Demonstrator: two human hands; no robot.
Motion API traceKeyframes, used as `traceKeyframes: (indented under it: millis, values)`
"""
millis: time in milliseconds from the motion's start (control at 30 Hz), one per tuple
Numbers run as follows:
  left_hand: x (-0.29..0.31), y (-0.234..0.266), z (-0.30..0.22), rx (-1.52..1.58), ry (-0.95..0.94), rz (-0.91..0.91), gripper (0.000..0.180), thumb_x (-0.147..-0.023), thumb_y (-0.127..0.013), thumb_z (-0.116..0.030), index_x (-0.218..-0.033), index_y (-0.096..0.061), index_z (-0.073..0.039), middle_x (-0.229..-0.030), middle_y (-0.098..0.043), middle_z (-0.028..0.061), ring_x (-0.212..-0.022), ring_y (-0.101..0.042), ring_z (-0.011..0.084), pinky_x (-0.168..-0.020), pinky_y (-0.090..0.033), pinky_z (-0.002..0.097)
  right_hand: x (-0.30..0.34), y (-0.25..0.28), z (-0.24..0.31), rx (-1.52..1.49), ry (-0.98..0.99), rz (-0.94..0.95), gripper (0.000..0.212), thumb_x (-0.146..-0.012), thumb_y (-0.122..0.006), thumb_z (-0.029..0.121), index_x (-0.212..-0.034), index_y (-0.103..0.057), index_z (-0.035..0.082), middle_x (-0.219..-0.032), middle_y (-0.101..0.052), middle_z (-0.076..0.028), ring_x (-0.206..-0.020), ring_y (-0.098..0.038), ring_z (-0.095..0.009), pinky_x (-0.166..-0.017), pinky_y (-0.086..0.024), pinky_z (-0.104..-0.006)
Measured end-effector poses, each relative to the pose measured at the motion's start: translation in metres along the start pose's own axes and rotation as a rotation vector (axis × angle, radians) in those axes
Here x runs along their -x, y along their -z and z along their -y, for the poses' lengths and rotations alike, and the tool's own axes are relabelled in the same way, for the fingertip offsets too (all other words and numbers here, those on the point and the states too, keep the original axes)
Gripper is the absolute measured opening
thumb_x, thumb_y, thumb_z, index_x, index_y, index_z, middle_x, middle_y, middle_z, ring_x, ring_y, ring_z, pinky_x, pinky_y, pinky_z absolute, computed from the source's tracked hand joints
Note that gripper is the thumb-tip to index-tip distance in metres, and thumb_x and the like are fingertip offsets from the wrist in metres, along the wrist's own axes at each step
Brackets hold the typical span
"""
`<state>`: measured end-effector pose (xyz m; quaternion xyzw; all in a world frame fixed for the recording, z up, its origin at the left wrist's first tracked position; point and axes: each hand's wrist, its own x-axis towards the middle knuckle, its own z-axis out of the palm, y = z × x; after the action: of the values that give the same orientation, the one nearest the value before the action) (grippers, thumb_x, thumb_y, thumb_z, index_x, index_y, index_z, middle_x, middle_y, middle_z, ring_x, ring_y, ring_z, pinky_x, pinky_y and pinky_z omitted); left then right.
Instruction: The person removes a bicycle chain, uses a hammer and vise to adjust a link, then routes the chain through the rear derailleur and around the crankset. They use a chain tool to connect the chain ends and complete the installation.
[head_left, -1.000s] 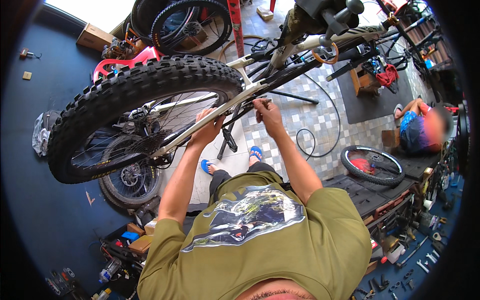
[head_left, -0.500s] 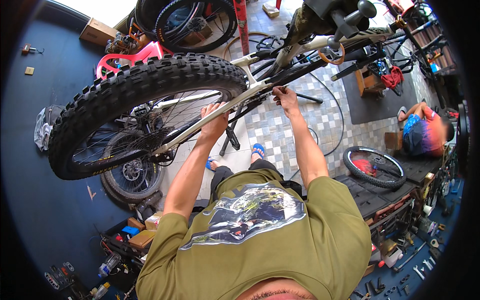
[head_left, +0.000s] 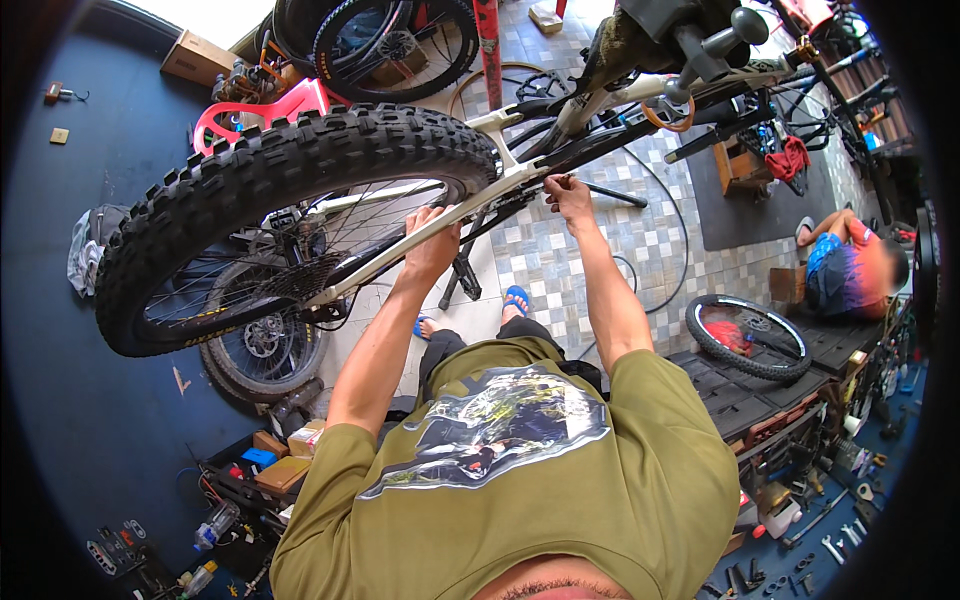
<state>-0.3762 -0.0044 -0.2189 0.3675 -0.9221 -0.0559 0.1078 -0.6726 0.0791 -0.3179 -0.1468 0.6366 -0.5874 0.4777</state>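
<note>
A bicycle with a pale frame hangs in front of me, its knobbly rear tyre [head_left: 215, 185] towering at the left. My left hand [head_left: 432, 248] is closed around the pale rear frame tube [head_left: 385, 258], its fingers curling over the top edge. Further right, my right hand [head_left: 570, 200] is pinched at the underside of the frame, just right of the tyre. Whatever its fingertips hold is too small to make out. Low inside the wheel sits the rear cassette [head_left: 312, 278]. A pedal [head_left: 466, 276] hangs below the tube, between my hands.
A dark stand clamp [head_left: 690, 55] rises at the upper right. Behind the tyre stands a pink chair [head_left: 260, 112]. A loose wheel [head_left: 750, 337] lies on a black bench at right, near a seated person [head_left: 855, 265]. A cable [head_left: 684, 240] curves over the tiled floor.
</note>
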Motion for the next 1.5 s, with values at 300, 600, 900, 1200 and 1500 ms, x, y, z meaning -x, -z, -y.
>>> traceKeyframes:
  millis: [300, 600, 900, 1200, 1500]
  values:
    - [-0.002, 0.001, -0.003, 0.023, -0.016, -0.002, 0.027, -0.092, -0.073, -0.024, -0.112, -0.07, -0.006, -0.106, -0.066, 0.0108, -0.112, -0.058, 0.0327, -0.097, -0.044, 0.0518, -0.012, 0.006, -0.036, -0.04, -0.068, -0.15, 0.03, -0.094, -0.079, 0.031, -0.111, -0.069, 0.008, -0.082, -0.068, 0.0, -0.062, -0.059, -0.01, -0.048, -0.044, -0.0246]
    - [0.005, 0.006, 0.003, -0.006, 0.031, 0.037, 0.036, -0.09, -0.071, -0.018, -0.124, -0.062, -0.01, -0.107, -0.066, 0.009, -0.114, -0.06, 0.0323, -0.098, -0.046, 0.0506, 0.003, -0.009, -0.095, 0.175, -0.193, -0.231, 0.045, -0.092, -0.077, 0.048, -0.11, -0.068, 0.008, -0.08, -0.065, -0.002, -0.057, -0.062, -0.014, -0.046, -0.047, -0.0288]
    - [0.012, 0.002, 0.008, 0.072, -0.01, -0.043, 0.043, -0.089, -0.068, -0.01, -0.13, -0.055, -0.007, -0.122, -0.061, 0.0134, -0.118, -0.056, 0.0355, -0.097, -0.046, 0.054, 0.113, -0.108, -0.103, 0.203, -0.399, 0.657, 0.081, -0.088, -0.074, 0.066, -0.144, -0.057, 0.009, -0.128, -0.066, -0.009, -0.119, -0.06, -0.021, -0.099, -0.048, -0.0401]
    - [0.002, 0.023, 0.0, 0.232, 0.088, -0.064, 0.04, -0.088, -0.072, -0.015, -0.125, -0.06, -0.01, -0.11, -0.068, 0.0135, -0.109, -0.062, 0.0369, -0.097, -0.046, 0.0507, 0.142, -0.101, -0.036, 0.165, -0.233, 0.649, 0.05, -0.086, -0.085, 0.03, -0.125, -0.067, 0.005, -0.102, -0.072, -0.002, -0.09, -0.064, -0.013, -0.08, -0.052, -0.0312]
    - [0.004, 0.035, 0.003, 0.26, 0.108, -0.034, 0.039, -0.085, -0.073, -0.015, -0.121, -0.06, -0.012, -0.105, -0.068, 0.0137, -0.103, -0.062, 0.0367, -0.092, -0.047, 0.0518, 0.127, 0.048, 0.098, 0.633, -0.009, 0.336, 0.052, -0.087, -0.078, 0.027, -0.13, -0.065, -0.001, -0.104, -0.075, -0.015, -0.092, -0.069, -0.021, -0.084, -0.055, -0.0361]
